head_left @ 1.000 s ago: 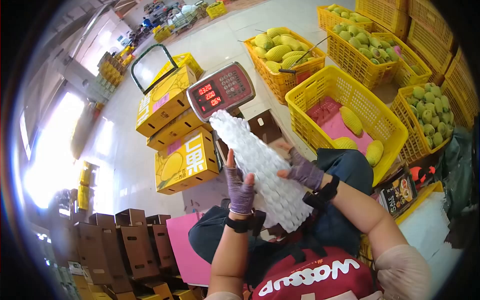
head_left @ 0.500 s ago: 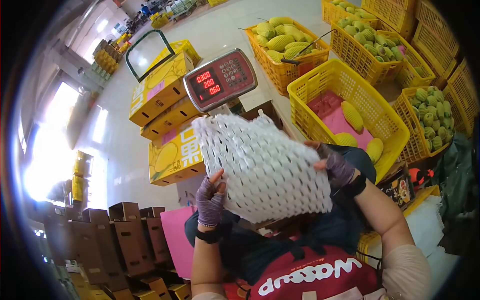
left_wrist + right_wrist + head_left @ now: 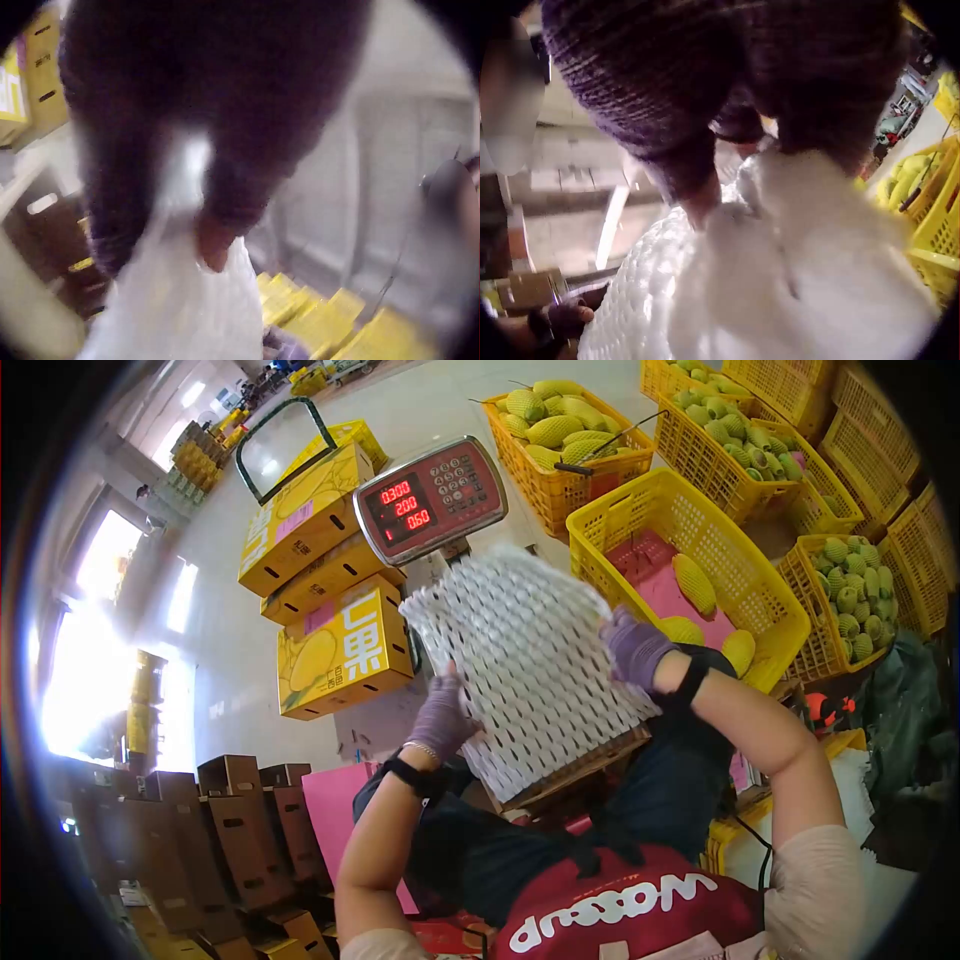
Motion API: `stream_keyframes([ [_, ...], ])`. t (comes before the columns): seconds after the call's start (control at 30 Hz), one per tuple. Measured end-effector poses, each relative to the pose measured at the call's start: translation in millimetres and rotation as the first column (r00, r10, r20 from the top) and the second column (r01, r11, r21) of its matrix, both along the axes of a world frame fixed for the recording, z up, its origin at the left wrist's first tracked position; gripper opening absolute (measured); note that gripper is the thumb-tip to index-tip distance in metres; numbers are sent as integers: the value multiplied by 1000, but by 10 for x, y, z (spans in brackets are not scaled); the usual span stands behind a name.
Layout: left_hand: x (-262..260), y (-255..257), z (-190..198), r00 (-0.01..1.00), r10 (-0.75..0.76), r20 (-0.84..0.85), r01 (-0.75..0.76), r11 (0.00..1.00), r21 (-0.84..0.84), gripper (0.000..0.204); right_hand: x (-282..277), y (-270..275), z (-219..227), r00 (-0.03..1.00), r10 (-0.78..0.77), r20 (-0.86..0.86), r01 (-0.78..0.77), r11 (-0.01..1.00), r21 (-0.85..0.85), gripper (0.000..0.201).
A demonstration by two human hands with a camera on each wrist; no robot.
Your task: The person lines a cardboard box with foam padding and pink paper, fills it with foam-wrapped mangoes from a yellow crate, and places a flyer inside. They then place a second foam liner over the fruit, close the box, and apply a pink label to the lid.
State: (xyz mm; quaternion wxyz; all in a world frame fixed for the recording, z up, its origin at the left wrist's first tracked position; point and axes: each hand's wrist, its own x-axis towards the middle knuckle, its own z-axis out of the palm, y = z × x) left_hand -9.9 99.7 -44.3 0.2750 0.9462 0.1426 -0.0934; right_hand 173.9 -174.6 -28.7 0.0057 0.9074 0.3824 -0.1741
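A white foam netting sheet (image 3: 530, 670) is spread between my two hands, over a brown open carton (image 3: 590, 765) whose near edge shows below it. My left hand (image 3: 443, 715), in a purple knit glove with bare fingertips, pinches the sheet's left edge. In the left wrist view, thumb and fingers close on the white foam (image 3: 180, 307). The gloved right hand (image 3: 638, 648) grips the right edge; in the right wrist view the foam (image 3: 637, 292) bunches under its fingers. Beyond the sheet stands a digital scale display (image 3: 430, 500) with red figures.
To the right is a yellow crate (image 3: 740, 575) with several net-wrapped mangoes (image 3: 693, 584) and pink lining. Fuller mango crates (image 3: 575, 480) stand behind it. Yellow printed cartons (image 3: 345, 645) are stacked on the left, brown open cartons (image 3: 245, 825) at lower left.
The foam sheet went from a narrow, bunched length to a wide spread and now lies lower over the carton. Both hands moved apart along its edges. The display went from 0.320 to 0.300.
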Motion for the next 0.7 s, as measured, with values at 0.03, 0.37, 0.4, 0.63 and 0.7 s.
stream_keyframes([
  [0.03, 105, -105, -2, 990, -11, -140, 26, 994, 105, 103, -43, 112, -318, 996, 48, 76, -47, 999, -24, 66],
  [0.37, 675, -119, -1048, 878, -32, -478, 223, 910, 350, 74, -99, 818, -2551, 942, 335, 4, -267, 758, -595, 20],
  [0.4, 754, -115, -1011, 810, -104, -577, 327, 897, 297, 65, -135, 839, -2412, 943, 334, -6, -272, 757, -594, 20],
  [0.63, 805, -69, -517, 962, -116, -248, 169, 964, 203, 39, -120, 1028, -926, 962, 247, -120, -275, 882, -383, 18],
  [0.7, 638, -144, 44, 999, 28, -27, -29, 998, -59, 68, -60, 998, -382, 990, 17, -138, -3, 995, 98, 45],
])
